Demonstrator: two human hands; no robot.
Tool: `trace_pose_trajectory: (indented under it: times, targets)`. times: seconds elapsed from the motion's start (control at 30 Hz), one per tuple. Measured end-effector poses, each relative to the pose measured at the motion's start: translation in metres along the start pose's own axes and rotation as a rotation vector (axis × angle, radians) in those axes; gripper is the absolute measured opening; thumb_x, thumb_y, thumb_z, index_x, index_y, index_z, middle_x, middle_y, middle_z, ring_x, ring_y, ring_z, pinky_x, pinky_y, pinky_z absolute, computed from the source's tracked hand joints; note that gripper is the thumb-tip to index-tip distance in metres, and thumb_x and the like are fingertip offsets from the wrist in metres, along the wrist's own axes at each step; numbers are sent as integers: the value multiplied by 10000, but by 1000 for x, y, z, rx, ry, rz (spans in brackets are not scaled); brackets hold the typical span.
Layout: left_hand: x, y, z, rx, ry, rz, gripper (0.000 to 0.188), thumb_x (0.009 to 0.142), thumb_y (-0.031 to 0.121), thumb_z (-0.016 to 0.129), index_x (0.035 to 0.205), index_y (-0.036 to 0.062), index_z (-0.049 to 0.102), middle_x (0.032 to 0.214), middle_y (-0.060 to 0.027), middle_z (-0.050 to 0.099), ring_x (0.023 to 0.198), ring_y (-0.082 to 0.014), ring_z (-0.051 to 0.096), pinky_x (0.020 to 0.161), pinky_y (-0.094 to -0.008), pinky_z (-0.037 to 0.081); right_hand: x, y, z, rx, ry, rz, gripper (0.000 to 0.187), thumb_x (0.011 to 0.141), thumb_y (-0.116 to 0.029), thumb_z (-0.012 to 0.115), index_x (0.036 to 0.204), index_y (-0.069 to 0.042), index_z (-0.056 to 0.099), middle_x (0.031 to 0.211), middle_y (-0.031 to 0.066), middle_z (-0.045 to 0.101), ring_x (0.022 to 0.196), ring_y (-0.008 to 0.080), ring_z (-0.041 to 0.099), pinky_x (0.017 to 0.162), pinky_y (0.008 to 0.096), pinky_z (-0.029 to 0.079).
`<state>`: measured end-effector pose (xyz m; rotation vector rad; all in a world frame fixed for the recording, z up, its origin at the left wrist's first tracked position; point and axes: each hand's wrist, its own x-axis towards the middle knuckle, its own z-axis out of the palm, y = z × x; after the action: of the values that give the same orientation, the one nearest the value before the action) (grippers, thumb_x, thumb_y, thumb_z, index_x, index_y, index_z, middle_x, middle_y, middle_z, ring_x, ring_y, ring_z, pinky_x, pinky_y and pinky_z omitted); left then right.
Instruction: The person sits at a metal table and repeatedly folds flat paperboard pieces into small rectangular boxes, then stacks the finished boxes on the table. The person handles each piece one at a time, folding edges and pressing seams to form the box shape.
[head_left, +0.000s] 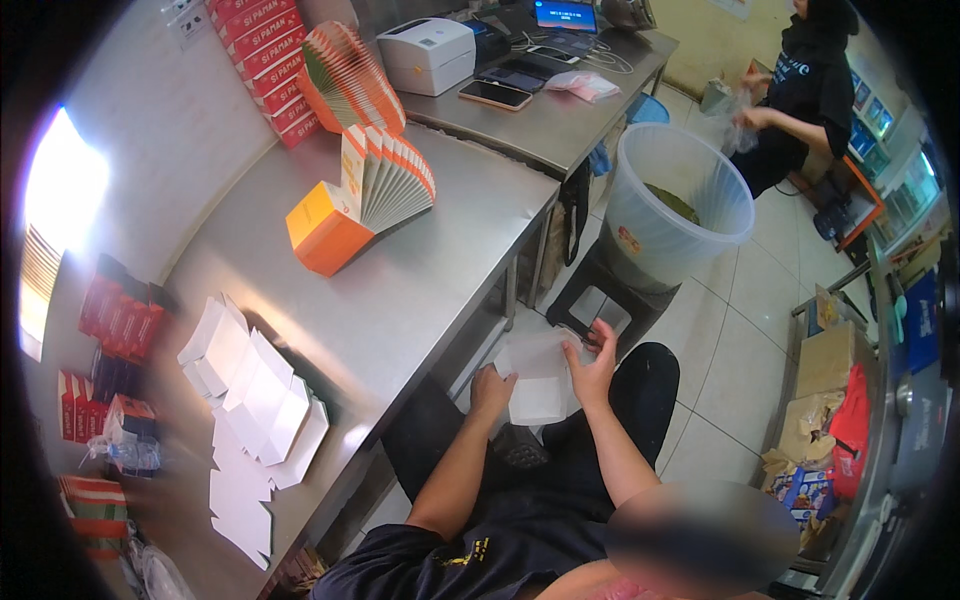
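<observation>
Above my lap is a partly folded white cardboard box (pixel 538 392), its plain inside facing up. My left hand (pixel 489 391) grips its left wall, thumb on the inside and fingers curled behind. At the opposite wall, my right hand (pixel 592 366) holds the edge with the thumb pressed to it; the other fingers are bent and partly hidden. To my left on the steel table (pixel 440 258) lies a loose pile of flat white box blanks (pixel 262 395), some overlapping. Farther back, a fanned row of orange-and-white folded boxes (pixel 390 178) rests on the same table.
A translucent plastic tub (pixel 675 215) stands on a black stool (pixel 610 300) ahead of my knees. A label printer (pixel 427 55) and phones (pixel 495 95) sit on the far counter. Another person (pixel 800 100) handles a clear bag. Cartons (pixel 830 365) fill the right-hand shelf.
</observation>
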<state>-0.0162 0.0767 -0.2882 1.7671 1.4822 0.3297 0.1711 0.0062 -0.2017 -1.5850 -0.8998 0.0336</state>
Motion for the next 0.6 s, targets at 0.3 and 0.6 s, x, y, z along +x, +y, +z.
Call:
trace_pose_trajectory:
  times: [0.3, 0.6]
  targets:
    - [-19, 56, -25, -481, 284, 269, 498, 890, 244, 836, 1219, 30, 531, 1057, -122, 648, 999, -265, 671, 848, -395, 550, -18, 1, -2, -24, -410, 78, 232, 985, -96, 682, 1213, -61, 663, 1103, 117, 741, 967, 252, 734, 756, 344, 577]
    - [-4, 33, -4, -1124, 9, 167, 193, 1025, 134, 678, 1154, 4, 616, 1058, -81, 718, 941, -147, 703, 758, -284, 597, -34, -7, 9, 122, -579, 326, 178, 982, -92, 714, 1154, -50, 726, 1104, 128, 748, 875, 148, 708, 695, 277, 552]
